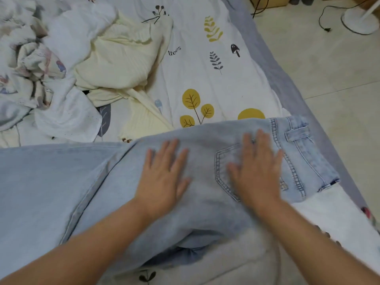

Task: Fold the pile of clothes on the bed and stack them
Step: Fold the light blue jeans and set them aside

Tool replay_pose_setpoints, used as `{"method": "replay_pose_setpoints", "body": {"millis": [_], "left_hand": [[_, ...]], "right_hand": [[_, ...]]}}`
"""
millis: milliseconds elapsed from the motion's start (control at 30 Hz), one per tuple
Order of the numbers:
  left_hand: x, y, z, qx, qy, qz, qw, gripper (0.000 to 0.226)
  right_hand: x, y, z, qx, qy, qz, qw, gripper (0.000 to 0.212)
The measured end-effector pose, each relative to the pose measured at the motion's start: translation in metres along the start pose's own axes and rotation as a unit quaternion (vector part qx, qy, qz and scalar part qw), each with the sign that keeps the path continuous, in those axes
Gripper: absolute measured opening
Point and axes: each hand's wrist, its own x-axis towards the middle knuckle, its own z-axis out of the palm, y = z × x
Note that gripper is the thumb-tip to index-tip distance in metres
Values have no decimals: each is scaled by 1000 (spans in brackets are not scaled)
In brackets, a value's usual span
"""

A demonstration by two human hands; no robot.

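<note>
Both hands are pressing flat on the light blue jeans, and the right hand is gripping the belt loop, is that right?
Not quite. In the head view the right hand lies flat over the back pocket, not gripping the belt loop. The left hand also presses flat on the jeans.

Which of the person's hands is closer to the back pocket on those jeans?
Right. The right hand lies flat on the jeans, partly covering the back pocket. The left hand presses the denim beside the pocket, apart from it.
</note>
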Motion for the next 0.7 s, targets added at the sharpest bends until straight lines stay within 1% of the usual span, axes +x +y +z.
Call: {"method": "replay_pose_setpoints", "body": {"millis": [67,100,167,200,267,300,400,433,533,567,633,700], "left_hand": [[-27,5,17,16,-78,41,996,63],[-39,1,23,27,-110,53,992,63],[-54,-10,29,37,-136,63,988,62],[-56,-13,29,35,-139,67,987,62],[-57,-14,23,28,-144,67,987,62],[-55,-12,20,23,-147,47,988,62],[-54,-9,7,-14,-150,-77,985,69],[-55,-10,7,0,-161,-106,981,73],[-62,-18,17,25,-237,-130,962,63],[-60,-18,15,15,-250,-133,959,65],[-55,-14,4,-9,-245,-132,960,65],[-54,-8,-11,-35,-199,-136,970,51]], "right_hand": [[-26,-17,19,-24,-48,-94,994,67],[-36,-15,24,-50,-86,-119,988,64],[-44,4,28,-75,-155,-114,978,70],[-45,14,29,-85,-171,-107,976,76],[-45,27,36,-98,-175,-123,972,83],[-44,27,37,-92,-182,-116,972,82],[-41,18,28,-48,-162,-56,984,68],[-42,16,25,-48,-160,-46,985,68],[-45,10,22,-87,-196,-40,976,66],[-45,6,20,-90,-207,-32,974,65],[-43,-3,13,-76,-222,-25,972,62],[-44,-13,4,-64,-205,-39,976,54]]}}
